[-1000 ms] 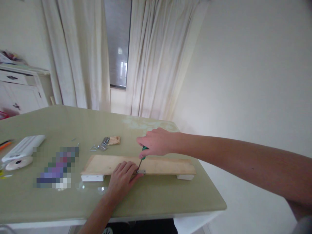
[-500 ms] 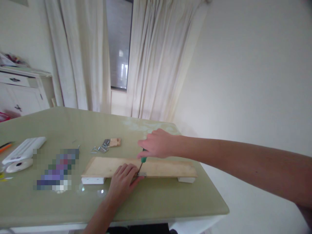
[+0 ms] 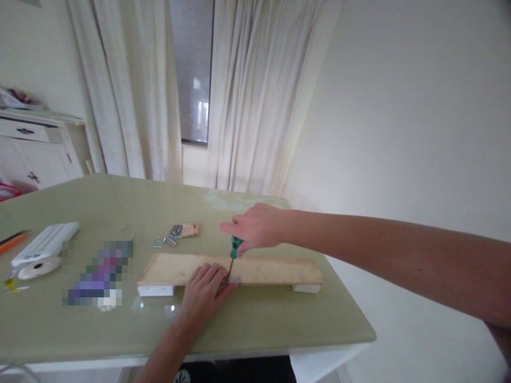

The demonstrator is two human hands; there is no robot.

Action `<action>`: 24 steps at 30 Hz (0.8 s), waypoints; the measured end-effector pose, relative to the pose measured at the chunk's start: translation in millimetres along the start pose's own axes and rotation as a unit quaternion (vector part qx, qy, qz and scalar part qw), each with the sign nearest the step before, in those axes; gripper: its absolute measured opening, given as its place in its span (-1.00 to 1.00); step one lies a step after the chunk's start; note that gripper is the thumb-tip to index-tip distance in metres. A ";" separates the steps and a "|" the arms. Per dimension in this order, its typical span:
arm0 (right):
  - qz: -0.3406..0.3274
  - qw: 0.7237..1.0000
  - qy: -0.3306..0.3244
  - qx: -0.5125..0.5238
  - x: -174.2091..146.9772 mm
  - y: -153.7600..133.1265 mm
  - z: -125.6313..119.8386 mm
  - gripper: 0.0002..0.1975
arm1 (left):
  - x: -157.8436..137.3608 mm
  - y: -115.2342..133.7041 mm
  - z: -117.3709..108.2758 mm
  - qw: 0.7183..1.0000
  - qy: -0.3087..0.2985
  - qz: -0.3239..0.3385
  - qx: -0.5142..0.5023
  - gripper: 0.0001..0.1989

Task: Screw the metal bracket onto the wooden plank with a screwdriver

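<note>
The right hand (image 3: 255,227) is curled around the green handle of a screwdriver (image 3: 234,252), fingers wrapped tight, holding it nearly upright with a slight lean. The tool's dark shaft runs down to a small metal bracket (image 3: 233,279) at the near edge of a wooden board (image 3: 275,270). The left hand (image 3: 203,295) lies flat with its fingers close together on the board's near edge, fingertips touching or just beside the bracket.

The board lies lengthwise, left to right, on the green desk (image 3: 259,324), raised on two white blocks (image 3: 155,290), one under each end. Just beyond the board's left end sit a small wooden piece (image 3: 189,230) and a loose cluster of metal hardware (image 3: 165,240). Further left are a blurred patch, a white ribbed case (image 3: 46,243) and a white disc (image 3: 39,267). Pale curtains (image 3: 247,96) hang at the far side, with a white cabinet (image 3: 35,154) at far left.
</note>
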State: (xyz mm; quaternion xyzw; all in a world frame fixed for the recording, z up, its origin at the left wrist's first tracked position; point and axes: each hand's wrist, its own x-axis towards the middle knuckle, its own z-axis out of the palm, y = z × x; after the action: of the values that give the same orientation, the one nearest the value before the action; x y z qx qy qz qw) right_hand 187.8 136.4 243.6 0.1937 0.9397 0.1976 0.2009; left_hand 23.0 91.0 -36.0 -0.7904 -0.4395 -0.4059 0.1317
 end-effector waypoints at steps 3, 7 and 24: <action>-0.065 0.997 0.019 -0.031 -1.6 1.6 0.9 -0.61 | -0.1 -0.7 0.1 1.000 0.006 0.002 0.003 -0.79; 0.102 0.992 -0.049 0.061 -2.3 1.1 2.3 -0.34 | 0.0 -1.9 0.0 1.000 0.011 0.008 -0.004 -0.76; 0.111 0.991 -0.041 0.069 3.1 -15.2 -3.7 -0.50 | -0.2 -5.5 1.4 0.999 0.019 0.019 -0.034 -0.71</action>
State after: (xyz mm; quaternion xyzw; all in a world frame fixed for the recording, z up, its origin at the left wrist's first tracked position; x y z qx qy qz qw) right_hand 179.2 123.8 238.9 0.3179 0.9149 0.1454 0.2020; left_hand 19.3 94.9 -37.9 -0.7947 -0.4082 -0.4326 0.1209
